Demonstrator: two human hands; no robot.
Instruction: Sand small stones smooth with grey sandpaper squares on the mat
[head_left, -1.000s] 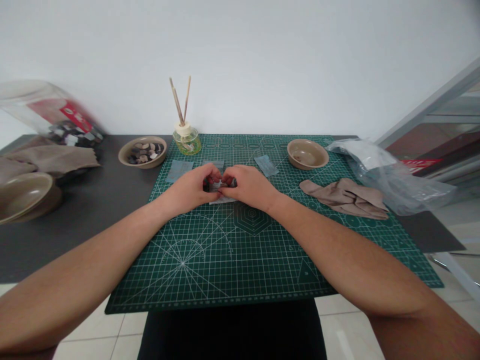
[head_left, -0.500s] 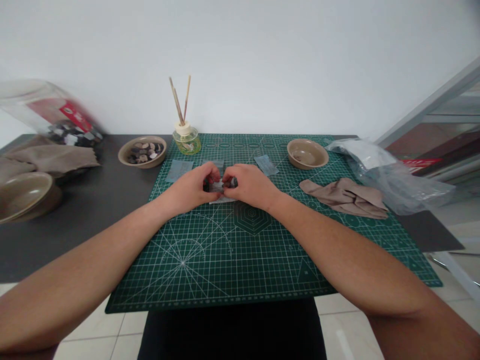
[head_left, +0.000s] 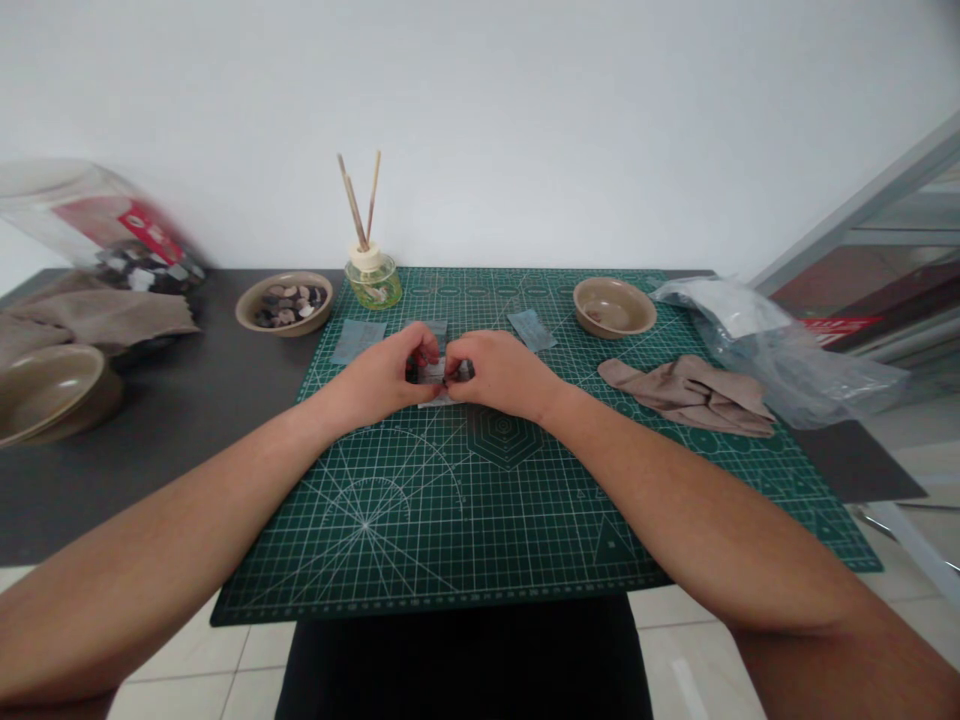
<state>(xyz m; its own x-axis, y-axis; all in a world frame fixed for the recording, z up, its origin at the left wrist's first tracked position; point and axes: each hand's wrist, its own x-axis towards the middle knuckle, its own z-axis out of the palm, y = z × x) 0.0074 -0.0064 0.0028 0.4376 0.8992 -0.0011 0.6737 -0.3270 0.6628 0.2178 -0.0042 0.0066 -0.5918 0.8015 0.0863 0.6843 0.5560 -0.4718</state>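
Over the far middle of the green cutting mat (head_left: 420, 550), my two hands meet around a small grey printed sheet (head_left: 431, 372). My left hand (head_left: 379, 375) curls at its left side, thumb below and fingers above, holding that edge. On the right, my right hand (head_left: 502, 370) has its thumb and fingertips pinched together over the sheet. Whatever sits in that pinch is too small and shaded to make out. Thin bluish-grey pieces lie close by: one sheet (head_left: 358, 341) left of my hands, another sheet (head_left: 534, 329) to the right, and one partly hidden behind my left fingers.
A bowl of dark and tan chips (head_left: 292, 303) and a reed diffuser (head_left: 373, 280) stand at the back left. An open bowl (head_left: 615, 307), a brown cloth (head_left: 690, 395) and a clear plastic bag (head_left: 795, 350) lie right. Far left are another bowl (head_left: 52, 395), cloth and a tipped jar.
My right fingertips have shifted slightly and closed into a tighter pinch, leaving more of the grey sheet showing. My left hand stays nearly in place.
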